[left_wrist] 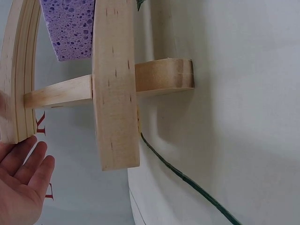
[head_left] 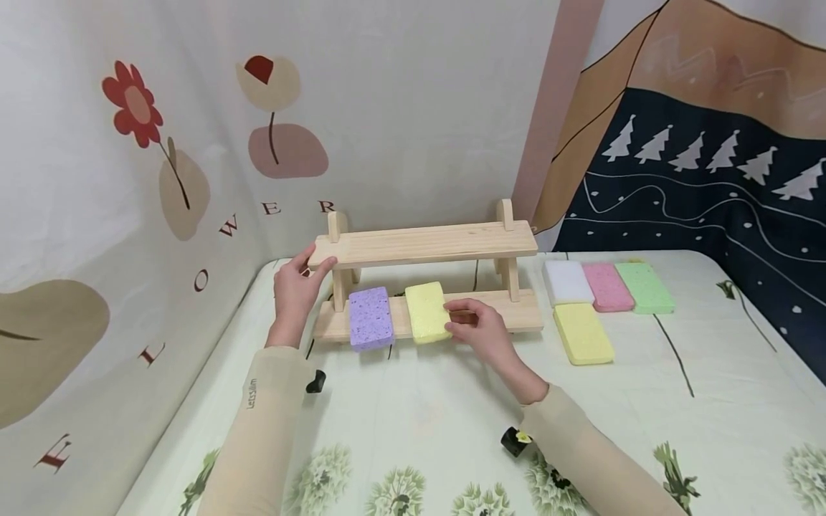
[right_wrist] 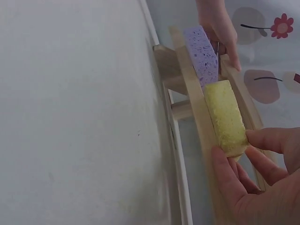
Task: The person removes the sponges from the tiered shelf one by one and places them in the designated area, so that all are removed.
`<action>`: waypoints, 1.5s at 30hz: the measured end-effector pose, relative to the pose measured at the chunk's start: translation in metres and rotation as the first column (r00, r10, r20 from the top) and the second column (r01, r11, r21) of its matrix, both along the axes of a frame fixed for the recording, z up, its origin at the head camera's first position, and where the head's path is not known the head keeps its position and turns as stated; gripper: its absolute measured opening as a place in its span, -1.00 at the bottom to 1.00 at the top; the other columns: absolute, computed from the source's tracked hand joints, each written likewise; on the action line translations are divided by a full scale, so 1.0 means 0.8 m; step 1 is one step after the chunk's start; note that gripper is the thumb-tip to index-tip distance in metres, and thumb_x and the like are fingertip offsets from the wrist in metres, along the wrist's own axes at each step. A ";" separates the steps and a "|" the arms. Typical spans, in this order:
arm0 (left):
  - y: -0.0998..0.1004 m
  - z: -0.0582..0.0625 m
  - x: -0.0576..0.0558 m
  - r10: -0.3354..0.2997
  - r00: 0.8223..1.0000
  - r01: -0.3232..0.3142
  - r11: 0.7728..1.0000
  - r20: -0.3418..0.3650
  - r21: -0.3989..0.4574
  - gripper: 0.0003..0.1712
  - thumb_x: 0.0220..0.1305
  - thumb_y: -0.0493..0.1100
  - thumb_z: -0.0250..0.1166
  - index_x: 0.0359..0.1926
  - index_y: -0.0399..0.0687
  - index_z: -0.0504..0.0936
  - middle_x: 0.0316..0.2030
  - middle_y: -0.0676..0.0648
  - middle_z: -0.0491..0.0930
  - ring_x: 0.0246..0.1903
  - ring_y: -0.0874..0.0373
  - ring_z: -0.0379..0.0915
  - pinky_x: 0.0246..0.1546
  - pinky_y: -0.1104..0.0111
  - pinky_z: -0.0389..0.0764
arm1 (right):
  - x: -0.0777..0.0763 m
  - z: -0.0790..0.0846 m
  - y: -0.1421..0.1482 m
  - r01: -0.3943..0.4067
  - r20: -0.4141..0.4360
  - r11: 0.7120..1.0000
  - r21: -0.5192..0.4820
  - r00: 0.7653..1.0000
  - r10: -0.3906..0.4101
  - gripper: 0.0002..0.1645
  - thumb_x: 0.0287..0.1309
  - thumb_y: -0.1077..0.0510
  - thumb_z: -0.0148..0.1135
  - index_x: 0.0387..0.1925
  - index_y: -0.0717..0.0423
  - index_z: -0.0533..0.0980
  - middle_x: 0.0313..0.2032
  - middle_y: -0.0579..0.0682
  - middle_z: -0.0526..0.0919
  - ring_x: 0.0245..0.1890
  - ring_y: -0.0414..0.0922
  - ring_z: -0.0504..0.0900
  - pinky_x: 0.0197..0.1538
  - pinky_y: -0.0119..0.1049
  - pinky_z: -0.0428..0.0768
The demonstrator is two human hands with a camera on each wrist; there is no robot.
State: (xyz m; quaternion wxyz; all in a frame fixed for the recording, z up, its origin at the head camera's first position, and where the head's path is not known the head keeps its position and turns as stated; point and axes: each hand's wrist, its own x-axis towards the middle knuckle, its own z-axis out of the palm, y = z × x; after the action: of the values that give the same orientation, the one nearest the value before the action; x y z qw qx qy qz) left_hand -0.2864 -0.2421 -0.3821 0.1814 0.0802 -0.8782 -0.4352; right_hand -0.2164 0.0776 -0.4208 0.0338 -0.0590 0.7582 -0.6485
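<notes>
A two-tier wooden shelf [head_left: 426, 245] stands at the back of the covered table. My left hand [head_left: 297, 290] grips the left end of its upper board, thumb on top; the left wrist view shows the fingers [left_wrist: 35, 164] by that board's end. On the lower board a purple sponge [head_left: 371, 319] leans upright toward the left. To its right is a yellow sponge [head_left: 427, 312], also upright, pinched at its right edge between the thumb and fingers of my right hand [head_left: 484, 331]. In the right wrist view the yellow sponge [right_wrist: 226, 117] meets the lower board, close beside the purple sponge [right_wrist: 202, 56].
Right of the shelf, white [head_left: 568, 282], pink [head_left: 609, 287] and green [head_left: 644, 288] sponges lie flat in a row. Another yellow sponge [head_left: 584, 334] lies in front of them. Printed fabric [head_left: 413, 107] hangs behind the shelf. A floral cloth [head_left: 413, 423] covers the table.
</notes>
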 end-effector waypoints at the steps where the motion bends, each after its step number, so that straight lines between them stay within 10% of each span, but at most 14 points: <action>1: 0.000 0.000 0.000 -0.001 1.000 0.001 1.000 -0.001 -0.001 -0.16 0.24 0.31 0.30 0.44 0.08 0.36 0.37 -0.15 0.43 0.33 -0.12 0.42 0.37 0.13 0.45 | 0.000 -0.001 0.000 0.000 -0.010 1.000 0.003 1.000 0.000 -0.61 0.18 0.38 0.31 0.07 0.34 0.57 0.02 0.32 0.64 -0.14 -0.14 0.66 -0.16 -0.23 0.78; 13: 0.003 0.002 -0.001 -0.002 1.000 0.002 1.000 0.004 0.008 -0.16 0.23 0.32 0.30 0.44 0.10 0.36 0.39 -0.13 0.41 0.34 -0.11 0.41 0.37 0.14 0.46 | 0.005 -0.001 0.016 -0.014 -0.054 1.000 0.009 0.998 0.015 -0.61 0.18 0.40 0.30 0.07 0.39 0.57 0.04 0.35 0.65 -0.08 -0.04 0.71 -0.16 -0.56 0.65; 45: -0.001 0.001 0.001 -0.004 1.000 0.004 1.000 0.009 -0.003 -0.15 0.24 0.32 0.29 0.45 0.10 0.34 0.39 -0.14 0.41 0.34 -0.12 0.41 0.36 0.12 0.46 | 0.042 0.021 0.152 0.060 -0.036 0.988 0.140 0.998 -0.056 -0.48 0.30 0.19 0.29 0.22 0.36 0.48 0.07 0.15 0.68 -0.19 -0.53 0.63 -0.10 -0.55 0.68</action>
State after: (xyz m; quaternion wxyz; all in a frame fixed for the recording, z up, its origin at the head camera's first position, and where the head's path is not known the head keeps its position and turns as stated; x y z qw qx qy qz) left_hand -0.2852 -0.2426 -0.3817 0.1768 0.0800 -0.8798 -0.4340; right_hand -0.1830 0.1996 -0.4037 0.0069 -0.0445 0.8041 -0.5928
